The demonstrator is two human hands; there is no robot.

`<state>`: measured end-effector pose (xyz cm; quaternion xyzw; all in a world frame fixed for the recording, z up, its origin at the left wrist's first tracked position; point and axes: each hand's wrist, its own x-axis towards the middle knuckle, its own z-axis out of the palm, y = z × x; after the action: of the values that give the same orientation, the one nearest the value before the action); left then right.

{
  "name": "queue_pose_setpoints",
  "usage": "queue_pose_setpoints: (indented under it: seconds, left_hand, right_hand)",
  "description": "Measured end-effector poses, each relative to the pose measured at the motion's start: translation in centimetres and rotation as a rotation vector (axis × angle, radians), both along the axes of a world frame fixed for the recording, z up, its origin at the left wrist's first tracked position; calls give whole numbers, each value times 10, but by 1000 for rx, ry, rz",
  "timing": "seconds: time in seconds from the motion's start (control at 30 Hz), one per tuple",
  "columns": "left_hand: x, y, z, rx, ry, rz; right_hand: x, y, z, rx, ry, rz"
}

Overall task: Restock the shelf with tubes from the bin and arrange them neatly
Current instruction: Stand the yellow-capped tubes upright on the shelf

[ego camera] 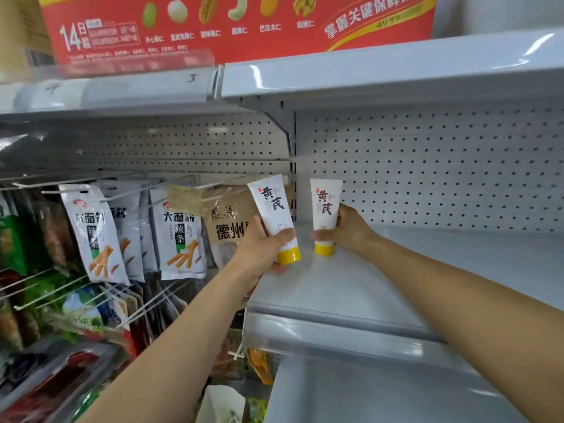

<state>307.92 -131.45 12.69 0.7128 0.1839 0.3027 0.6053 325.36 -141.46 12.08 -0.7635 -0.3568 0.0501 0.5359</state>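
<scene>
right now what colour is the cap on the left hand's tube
Yellow cap; the head view shows it.

The grey metal shelf (pixel 351 288) is gleaming smooth and glossy, while the white plastic tubes (pixel 271 206) are looking matt beside shiny foil snack packets (pixel 94 236).

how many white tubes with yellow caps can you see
2. One tube is tilted in the left hand; the other tube stands cap down on the shelf, gripped by the right hand. None looks hidden.

One wide-angle view is taken from the head, behind the left hand (pixel 262 248) and right hand (pixel 351 230), faced forward, close to the pale grey metal shelf (pixel 335 294) under them.
</scene>
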Motion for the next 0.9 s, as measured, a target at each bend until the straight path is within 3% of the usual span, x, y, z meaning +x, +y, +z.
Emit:
queue_pose_setpoints:
  seconds: [0.23,0.33,0.5,0.73,0.9]
  left_hand:
    - [-7,-9,5,14,-10,-35]
    - [-12,-16,6,11,-12,-53]
    - [-7,-42,11,18,-18,-102]
    - [10,-66,12,152,18,-145]
    - [12,-53,10,463,146,-45]
  right_hand:
    - [-7,-22,9,-181,26,-42]
    - [-20,-54,22,-139,-48,-94]
    - [-72,-69,30,-197,-151,181]
    - [-79,-75,22,-75,-260,44]
    - [-46,-87,23,-110,-205,-122]
